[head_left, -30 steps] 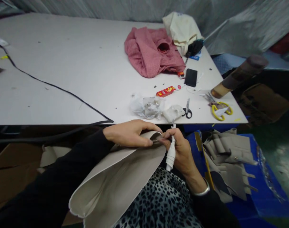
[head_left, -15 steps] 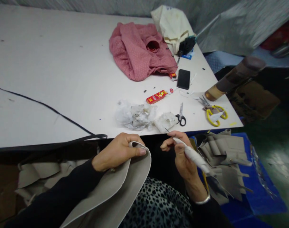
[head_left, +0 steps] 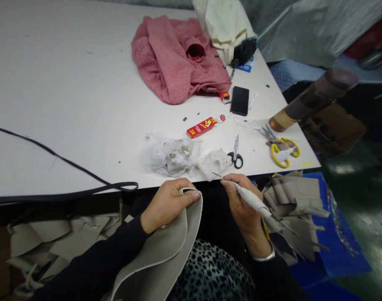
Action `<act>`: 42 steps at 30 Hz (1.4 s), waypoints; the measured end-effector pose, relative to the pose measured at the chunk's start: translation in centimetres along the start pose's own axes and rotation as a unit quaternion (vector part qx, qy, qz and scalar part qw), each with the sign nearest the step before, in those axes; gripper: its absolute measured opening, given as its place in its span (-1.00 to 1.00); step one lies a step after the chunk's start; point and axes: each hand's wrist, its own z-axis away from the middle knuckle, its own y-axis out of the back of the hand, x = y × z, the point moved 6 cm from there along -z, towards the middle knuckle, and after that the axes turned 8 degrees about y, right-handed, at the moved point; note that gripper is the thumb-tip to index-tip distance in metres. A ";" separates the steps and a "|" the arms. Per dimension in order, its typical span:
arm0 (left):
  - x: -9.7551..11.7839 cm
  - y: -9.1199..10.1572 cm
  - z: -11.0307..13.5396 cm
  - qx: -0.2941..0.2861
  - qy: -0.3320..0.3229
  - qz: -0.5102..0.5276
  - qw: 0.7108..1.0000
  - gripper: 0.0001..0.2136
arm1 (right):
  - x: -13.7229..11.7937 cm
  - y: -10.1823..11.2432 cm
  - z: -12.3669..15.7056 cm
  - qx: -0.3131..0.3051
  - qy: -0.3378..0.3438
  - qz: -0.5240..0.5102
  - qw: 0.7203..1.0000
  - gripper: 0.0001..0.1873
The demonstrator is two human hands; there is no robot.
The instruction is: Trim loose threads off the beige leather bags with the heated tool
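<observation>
My left hand (head_left: 168, 202) is closed on the curled upper edge of a large beige sheet of material (head_left: 166, 251) that drapes down over my lap. My right hand (head_left: 241, 202) is closed around a thin pointed tool with a white-wrapped handle (head_left: 255, 202); its metal tip points up and left toward the table edge. The two hands are apart, with a dark gap between them. Just beyond the tool tip, crumpled clear plastic bags (head_left: 178, 154) lie on the white table (head_left: 68, 104).
On the table lie small black scissors (head_left: 235, 154), yellow-handled scissors (head_left: 283, 149), a red tube (head_left: 201, 127), a black phone (head_left: 240, 100), pink cloth (head_left: 178, 58), a cream bag (head_left: 224, 25) and a black strap (head_left: 62, 161). Beige cut pieces (head_left: 296, 200) fill a blue bin at right.
My right hand pulled the tool away from the sheet's edge and turned it so the handle lies down to the right. My left hand regripped the sheet. The view shifted right.
</observation>
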 end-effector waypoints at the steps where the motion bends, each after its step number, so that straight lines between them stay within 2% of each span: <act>1: 0.0 0.1 -0.1 0.001 0.001 0.000 1.000 -0.86 | -0.1 0.1 -0.1 0.011 0.002 -0.013 1.000 -0.84; 4: -0.2 0.5 -0.3 -0.007 0.002 0.004 1.000 -0.86 | 0.4 0.5 -0.8 0.055 -0.019 -0.054 0.997 -0.78; 7: -0.5 0.9 -0.4 -0.022 0.009 0.010 1.000 -0.84 | 1.6 1.0 -2.9 0.073 -0.055 -0.067 0.994 -0.69; 12: -1.3 1.7 -0.5 -0.022 0.028 0.011 0.999 -0.79 | 4.3 3.4 -7.7 0.163 -0.029 -0.105 0.981 -0.79; 15: -1.6 2.0 -0.7 -0.029 0.039 0.010 0.999 -0.74 | 6.5 4.2 -9.1 0.177 -0.056 -0.101 0.977 -0.80; 18: -2.0 2.2 -0.9 -0.037 0.043 -0.001 0.998 -0.70 | 8.0 4.3 -8.7 0.173 -0.070 -0.095 0.978 -0.79; 22: -3.1 2.2 -1.5 -0.053 0.023 -0.016 0.998 -0.63 | 9.8 5.1 -5.6 0.195 -0.051 -0.012 0.979 -0.80; 24: -4.0 2.0 -1.9 -0.062 0.019 -0.019 0.998 -0.60 | 11.5 6.6 -3.7 0.232 -0.063 0.055 0.969 -0.77; 26: -4.8 1.8 -2.2 -0.060 0.016 -0.019 0.998 -0.58 | 13.6 8.7 -2.1 0.282 -0.097 0.134 0.945 -0.72; 28: -5.1 1.7 -2.3 -0.058 0.014 -0.023 0.998 -0.56 | 15.8 10.4 -1.3 0.301 -0.120 0.175 0.930 -0.67; 33: -4.0 1.7 -2.0 -0.070 0.024 -0.017 0.997 -0.57 | 19.3 12.1 -2.4 0.272 -0.144 0.233 0.923 -0.52; 37: -2.7 2.0 -1.5 -0.043 0.029 -0.002 0.999 -0.66 | 20.1 12.2 -3.1 0.256 -0.161 0.265 0.916 -0.54; 42: -2.2 2.1 -1.0 -0.027 0.022 0.018 0.999 -0.73 | 20.6 12.2 -2.8 0.264 -0.176 0.272 0.908 -0.54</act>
